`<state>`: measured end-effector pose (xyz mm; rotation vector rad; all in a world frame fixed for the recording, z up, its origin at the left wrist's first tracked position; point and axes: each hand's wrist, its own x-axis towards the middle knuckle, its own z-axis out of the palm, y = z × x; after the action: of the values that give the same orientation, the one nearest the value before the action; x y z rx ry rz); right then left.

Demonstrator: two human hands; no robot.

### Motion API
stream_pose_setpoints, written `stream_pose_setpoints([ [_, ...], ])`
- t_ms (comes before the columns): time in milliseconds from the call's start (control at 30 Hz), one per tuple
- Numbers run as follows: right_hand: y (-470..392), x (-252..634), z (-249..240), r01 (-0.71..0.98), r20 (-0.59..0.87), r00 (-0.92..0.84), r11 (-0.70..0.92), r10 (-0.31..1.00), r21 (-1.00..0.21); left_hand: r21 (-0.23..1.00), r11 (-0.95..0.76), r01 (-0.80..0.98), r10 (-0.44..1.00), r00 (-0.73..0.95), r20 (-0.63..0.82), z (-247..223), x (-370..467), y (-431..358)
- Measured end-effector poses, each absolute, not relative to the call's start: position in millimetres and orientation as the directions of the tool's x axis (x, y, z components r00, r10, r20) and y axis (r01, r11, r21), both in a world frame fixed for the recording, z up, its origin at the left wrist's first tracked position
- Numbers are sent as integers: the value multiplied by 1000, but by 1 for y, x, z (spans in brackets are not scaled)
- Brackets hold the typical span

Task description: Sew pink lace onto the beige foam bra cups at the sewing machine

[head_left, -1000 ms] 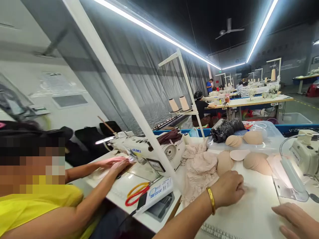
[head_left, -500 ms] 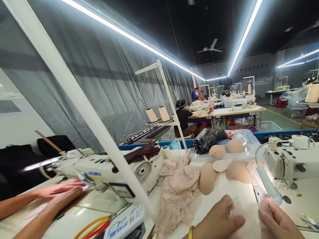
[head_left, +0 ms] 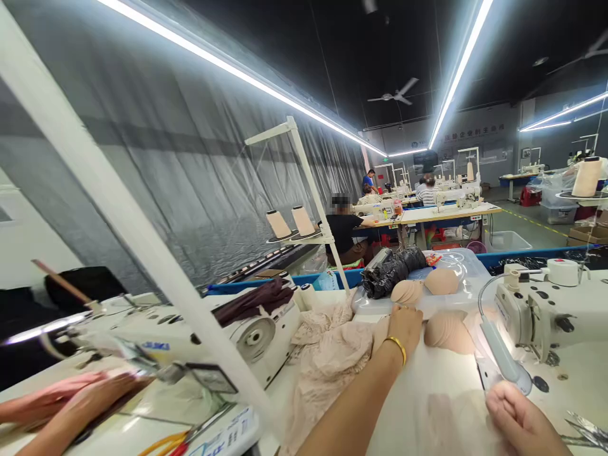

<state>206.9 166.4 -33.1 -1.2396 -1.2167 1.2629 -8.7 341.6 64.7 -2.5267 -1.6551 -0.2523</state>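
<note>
My left hand point(head_left: 406, 326) reaches across the white table, its fingers curled down over a beige bra cup point(head_left: 380, 334) that it partly covers; the fingertips are hidden. A layered stack of beige bra cups point(head_left: 449, 332) lies just right of it. Crumpled pale pink lace fabric point(head_left: 332, 354) is spread left of my forearm. My right hand point(head_left: 517, 415) is closed low at the right, in front of the sewing machine point(head_left: 536, 310) with its lit lamp arm point(head_left: 506, 348). Whatever its curled fingers may hold is hidden.
More bra cups point(head_left: 441, 281) and a black plastic bundle point(head_left: 392, 272) rest on a clear bin lid point(head_left: 475, 272). Metal snips point(head_left: 589, 430) lie far right. A white pole point(head_left: 142, 234) crosses the left side. Beyond it, a co-worker's hands point(head_left: 95, 399) work at another sewing machine.
My left hand has moved from beside my right hand, forward and to the left onto the bra cups. My right hand stays low and has closed more. The view has shifted slightly.
</note>
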Motion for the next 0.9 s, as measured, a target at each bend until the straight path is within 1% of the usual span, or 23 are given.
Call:
stream_pose_setpoints([
  [67,163,208,-26,-53,-82,-19,-83,996,-995,3,-410,912,870,390,303,69,-15,329],
  [133,161,209,-23,-113,-86,5,-85,996,-990,22,-454,891,817,406,409,75,-23,303],
  [200,159,211,-23,-151,-95,25,-90,995,-984,32,-581,813,731,505,460,79,-31,268],
  [233,157,212,-23,-173,-102,32,-95,994,-980,27,-681,732,650,586,484,79,-34,249],
  [267,156,213,-23,-196,-109,37,-100,993,-975,-11,-822,570,469,687,555,79,-36,230],
  [300,154,214,-24,-219,-116,42,-104,992,-970,-61,-888,456,341,742,578,77,-36,214],
  [367,148,217,-24,-262,-133,55,-115,990,-958,-166,-943,290,142,797,587,68,-35,189],
  [400,146,218,-24,-274,-141,63,-118,988,-954,-207,-947,244,85,816,571,62,-33,182],
  [467,140,220,-24,-259,-126,66,-105,990,-960,-257,-947,191,29,850,525,49,-31,176],
  [533,134,220,-21,-201,-76,47,-65,996,-977,-253,-952,170,23,868,496,39,-30,177],
  [567,132,219,-19,-165,-44,33,-38,999,-986,-224,-960,166,35,869,494,36,-29,179],
  [600,129,218,-16,-123,-11,18,-8,1000,-992,-165,-971,171,69,868,492,36,-29,181],
  [667,124,214,-8,3,61,-17,61,998,-998,31,-980,198,188,854,486,43,-27,185],
  [733,120,212,1,200,173,-98,190,980,-961,247,-942,226,316,843,434,55,-22,190],
  [767,118,212,6,304,248,-159,287,956,-908,331,-916,227,352,851,389,62,-18,193],
  [800,117,213,11,393,334,-228,400,915,-828,392,-890,232,371,868,330,68,-14,196],
  [867,117,219,22,498,513,-350,620,784,-607,448,-843,296,411,893,182,80,-6,202],
  [900,117,223,27,522,584,-396,697,708,-492,450,-823,347,442,889,121,86,-3,205],
])
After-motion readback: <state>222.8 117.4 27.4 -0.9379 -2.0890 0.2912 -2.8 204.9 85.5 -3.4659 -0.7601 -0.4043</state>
